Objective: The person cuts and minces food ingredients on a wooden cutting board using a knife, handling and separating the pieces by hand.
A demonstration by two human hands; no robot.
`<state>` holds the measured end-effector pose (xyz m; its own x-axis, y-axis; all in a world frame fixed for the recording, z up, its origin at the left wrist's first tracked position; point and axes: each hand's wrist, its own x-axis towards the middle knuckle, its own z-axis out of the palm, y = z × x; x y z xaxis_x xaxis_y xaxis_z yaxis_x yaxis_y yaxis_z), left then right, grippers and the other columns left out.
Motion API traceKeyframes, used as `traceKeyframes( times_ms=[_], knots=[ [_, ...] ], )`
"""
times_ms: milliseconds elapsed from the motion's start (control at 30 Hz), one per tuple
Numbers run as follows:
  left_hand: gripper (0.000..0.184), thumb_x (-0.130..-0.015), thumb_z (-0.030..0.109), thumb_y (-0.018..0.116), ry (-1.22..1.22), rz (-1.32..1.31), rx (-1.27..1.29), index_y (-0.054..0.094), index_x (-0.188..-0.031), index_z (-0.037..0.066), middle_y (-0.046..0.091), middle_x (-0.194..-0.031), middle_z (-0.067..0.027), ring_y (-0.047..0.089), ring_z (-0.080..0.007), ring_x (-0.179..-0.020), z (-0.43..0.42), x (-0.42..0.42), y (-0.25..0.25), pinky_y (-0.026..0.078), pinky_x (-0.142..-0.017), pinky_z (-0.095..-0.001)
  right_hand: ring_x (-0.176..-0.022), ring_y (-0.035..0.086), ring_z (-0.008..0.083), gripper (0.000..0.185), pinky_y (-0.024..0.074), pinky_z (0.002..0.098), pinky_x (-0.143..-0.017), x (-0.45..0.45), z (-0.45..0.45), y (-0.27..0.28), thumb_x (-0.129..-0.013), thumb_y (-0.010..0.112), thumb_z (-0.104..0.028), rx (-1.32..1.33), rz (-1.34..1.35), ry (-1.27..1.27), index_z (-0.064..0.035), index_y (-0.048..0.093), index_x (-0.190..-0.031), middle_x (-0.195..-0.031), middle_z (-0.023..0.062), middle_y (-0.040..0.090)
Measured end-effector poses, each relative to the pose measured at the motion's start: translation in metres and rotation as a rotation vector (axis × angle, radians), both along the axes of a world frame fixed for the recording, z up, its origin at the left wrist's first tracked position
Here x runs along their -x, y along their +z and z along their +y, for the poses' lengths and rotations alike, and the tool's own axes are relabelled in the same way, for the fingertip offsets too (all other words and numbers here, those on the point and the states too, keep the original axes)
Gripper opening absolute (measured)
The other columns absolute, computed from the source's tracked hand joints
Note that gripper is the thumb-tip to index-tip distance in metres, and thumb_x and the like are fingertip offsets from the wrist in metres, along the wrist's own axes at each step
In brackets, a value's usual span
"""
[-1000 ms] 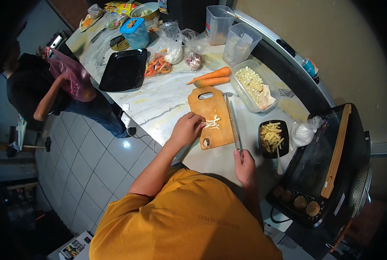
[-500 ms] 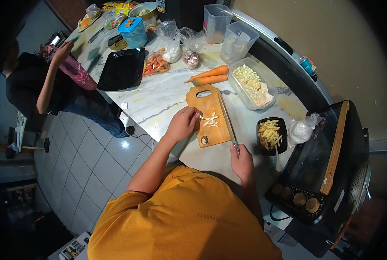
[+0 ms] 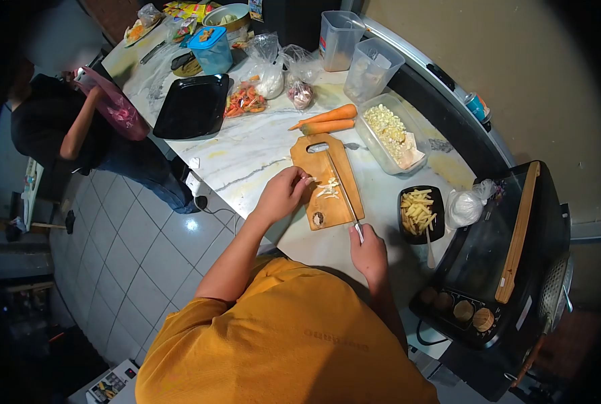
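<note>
My right hand (image 3: 368, 252) is wrapped round the handle of a long knife (image 3: 341, 186), whose blade lies over a wooden cutting board (image 3: 347, 165). My left hand (image 3: 284, 195) is at the board's left edge, thumb and fingers pinched on a small pale piece (image 3: 312, 180). Thin white strips (image 3: 328, 189) lie on the board between the hand and the blade. Two carrots (image 3: 330, 121) rest beyond the board. To their right, a clear plastic container (image 3: 384, 162) holds chopped pale pieces.
A black bowl of pale sticks (image 3: 418, 214) with a spoon, a tied white bag (image 3: 464, 207) and an oven (image 3: 481, 269) are on the right. A black tray (image 3: 191, 108) and bagged vegetables (image 3: 244, 101) stand further back. Another person (image 3: 61, 131) holds a pink bag at left.
My right hand and the knife have moved left, bringing the blade from the board's right edge over its middle. The other person's raised arm has come down to the pink bag.
</note>
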<state>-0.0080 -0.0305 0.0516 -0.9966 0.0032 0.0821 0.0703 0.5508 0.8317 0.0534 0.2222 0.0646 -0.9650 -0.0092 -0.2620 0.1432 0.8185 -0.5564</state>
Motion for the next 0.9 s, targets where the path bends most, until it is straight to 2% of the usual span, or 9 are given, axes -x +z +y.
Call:
traceKeyframes(
  times_ms=[167,233,300,467,733,800,900],
  knots=[
    [0.02,-0.096,0.021,0.066,0.016,-0.039,-0.048,0.061,-0.101,0.002,0.065,-0.079,-0.0119,0.058,-0.0213,-0.067,0.0,-0.002,0.001,0.047,-0.064,-0.0328,-0.085,0.063,0.0496,0.038,0.0484,0.0564,-0.074,-0.008,-0.003,0.005,-0.099,0.054,-0.04,0.028,-0.031,0.022,-0.0027,0.058,-0.095,-0.086,0.0257,0.067],
    [0.02,-0.096,0.021,0.066,0.025,-0.041,-0.068,0.061,-0.101,0.002,0.065,-0.078,-0.0113,0.058,-0.0202,-0.066,0.0,-0.002,0.0,0.047,-0.064,-0.0321,-0.083,0.064,0.0476,0.036,0.0495,0.0518,-0.071,-0.012,-0.005,0.009,-0.1,0.056,-0.038,0.03,-0.026,0.034,-0.0023,0.059,-0.096,-0.084,0.0247,0.067],
    [0.02,-0.096,0.021,0.066,0.017,-0.042,-0.06,0.061,-0.101,0.002,0.066,-0.079,-0.011,0.059,-0.0196,-0.068,0.0,-0.003,0.002,0.048,-0.065,-0.0318,-0.083,0.064,0.0475,0.036,0.0494,0.0516,-0.071,-0.014,-0.005,0.009,-0.099,0.056,-0.038,0.031,-0.026,0.034,-0.0023,0.059,-0.096,-0.084,0.0248,0.067],
    [0.021,-0.096,0.022,0.067,0.022,-0.015,-0.063,0.062,-0.101,0.002,0.067,-0.082,-0.0112,0.061,-0.0211,-0.07,-0.003,-0.004,-0.008,0.049,-0.067,-0.0331,-0.084,0.064,0.0472,0.035,0.0487,0.0504,-0.069,-0.015,0.0,0.0,-0.1,0.056,-0.036,0.055,0.066,0.038,-0.001,0.059,-0.095,-0.085,0.025,0.067],
    [0.022,-0.098,0.024,0.065,0.016,-0.053,-0.042,0.063,-0.102,0.002,0.068,-0.086,-0.0134,0.061,-0.0256,-0.071,-0.007,-0.012,-0.004,0.05,-0.068,-0.0353,-0.081,0.063,0.0461,0.037,0.0479,0.0485,-0.069,-0.014,0.005,-0.007,-0.101,0.054,-0.035,0.088,0.05,0.008,0.0012,0.056,-0.093,-0.084,0.0243,0.065],
    [0.022,-0.098,0.024,0.064,0.021,-0.046,-0.045,0.063,-0.102,0.002,0.069,-0.087,-0.0136,0.061,-0.0256,-0.071,-0.008,-0.013,-0.009,0.05,-0.067,-0.0352,-0.089,0.064,0.0462,0.036,0.0492,0.0523,-0.075,-0.014,0.005,-0.004,-0.1,0.054,-0.038,0.047,-0.037,-0.013,-0.0022,0.06,-0.097,-0.093,0.0222,0.068],
    [0.021,-0.098,0.023,0.064,0.034,-0.029,-0.05,0.063,-0.103,0.002,0.069,-0.088,-0.0135,0.062,-0.0255,-0.069,-0.009,-0.014,-0.007,0.05,-0.066,-0.0348,-0.088,0.064,0.0464,0.035,0.0489,0.0526,-0.074,-0.016,0.009,-0.014,-0.099,0.054,-0.037,0.054,0.022,-0.002,-0.0023,0.06,-0.096,-0.091,0.0222,0.067]
  ],
)
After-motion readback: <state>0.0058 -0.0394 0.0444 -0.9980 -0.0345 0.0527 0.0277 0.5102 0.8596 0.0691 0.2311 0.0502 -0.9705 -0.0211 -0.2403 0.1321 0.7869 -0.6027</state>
